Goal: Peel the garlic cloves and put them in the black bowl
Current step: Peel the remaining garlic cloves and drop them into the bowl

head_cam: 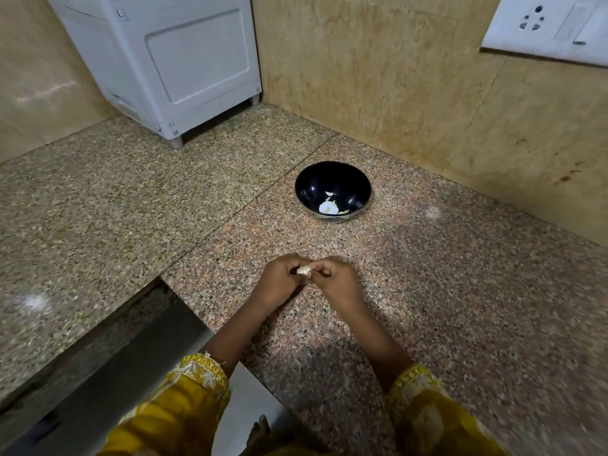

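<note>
The small pale garlic clove (pixel 303 270) is between my two hands above the speckled granite counter (pixel 444 291), near the round black bowl (pixel 306 184). My left hand (pixel 279 281) and right hand (pixel 335 281) both pinch it with curled fingers. I judge it light, firm and a little slippery; its papery skin should be taken at the tip.

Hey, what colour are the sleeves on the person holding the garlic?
The sleeves are mustard yellow with pale embroidery at the wrist ends, seen best in the head view.

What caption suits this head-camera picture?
Left hand and right hand pinch a garlic clove over the granite counter; black bowl beyond holds pale pieces.
</note>
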